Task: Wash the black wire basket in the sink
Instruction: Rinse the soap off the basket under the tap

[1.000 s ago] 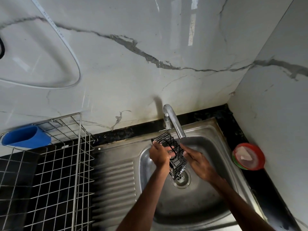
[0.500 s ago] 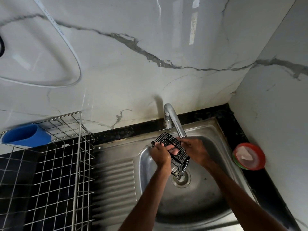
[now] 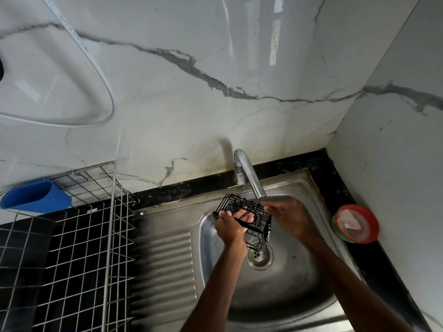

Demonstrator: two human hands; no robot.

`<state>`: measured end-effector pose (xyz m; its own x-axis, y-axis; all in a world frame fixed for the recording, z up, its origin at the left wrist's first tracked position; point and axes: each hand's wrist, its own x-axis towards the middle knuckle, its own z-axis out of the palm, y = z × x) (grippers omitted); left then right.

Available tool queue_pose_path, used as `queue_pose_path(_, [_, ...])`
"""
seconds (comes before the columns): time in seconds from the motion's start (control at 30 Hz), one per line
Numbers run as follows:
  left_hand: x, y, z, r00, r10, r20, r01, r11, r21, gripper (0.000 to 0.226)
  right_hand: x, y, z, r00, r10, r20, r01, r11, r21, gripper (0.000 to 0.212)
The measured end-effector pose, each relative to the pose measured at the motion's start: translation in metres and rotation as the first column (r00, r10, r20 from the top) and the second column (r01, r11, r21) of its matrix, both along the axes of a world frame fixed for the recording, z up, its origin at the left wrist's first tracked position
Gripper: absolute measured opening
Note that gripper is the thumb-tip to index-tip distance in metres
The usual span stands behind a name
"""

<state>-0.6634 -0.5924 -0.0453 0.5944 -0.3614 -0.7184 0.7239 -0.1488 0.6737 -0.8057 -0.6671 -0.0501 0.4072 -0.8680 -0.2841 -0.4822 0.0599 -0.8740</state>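
Note:
A small black wire basket [image 3: 233, 204] is held tilted over the steel sink [image 3: 282, 286], just under the chrome tap's [image 3: 248, 173] spout. My left hand [image 3: 229, 227] grips its near side, with fingers reaching inside the wires. At the basket's right edge, my right hand [image 3: 286, 215] holds it with fingers curled, directly below the spout. A thin stream of water falls past the basket to the drain [image 3: 259, 256].
A steel wire dish rack [image 3: 96, 236] stands on the left counter, with a blue cup [image 3: 36, 197] on its rim. The ribbed drainboard [image 3: 163, 264] lies between rack and sink. A red and green dish [image 3: 356, 227] sits at the right, by the wall.
The basket has been raised and turned flatter under the spout. My right hand moved up from the basket's lower right to its top right edge. The left hand keeps its grip.

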Motion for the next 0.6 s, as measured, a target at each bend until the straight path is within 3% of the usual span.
queue_pose_path(0.2, [0.005, 0.009, 0.003, 0.994, 0.104, -0.041, -0.104, 0.995, 0.0, 0.033, 0.027, -0.014, 0.003, 0.974, 0.209, -0.083, -0.211, 0.977, -0.024, 0.024])
queue_pose_path(0.4, [0.006, 0.009, 0.006, 0.995, 0.1, -0.007, -0.1, 0.995, -0.03, 0.041, 0.027, -0.013, 0.019, 0.983, 0.179, -0.042, -0.175, 0.982, 0.073, 0.023])
queue_pose_path(0.6, [0.004, 0.006, 0.01, 0.992, 0.124, 0.002, -0.124, 0.991, -0.054, 0.048, 0.005, -0.011, 0.009, 0.98, 0.192, -0.047, -0.191, 0.981, 0.027, 0.031])
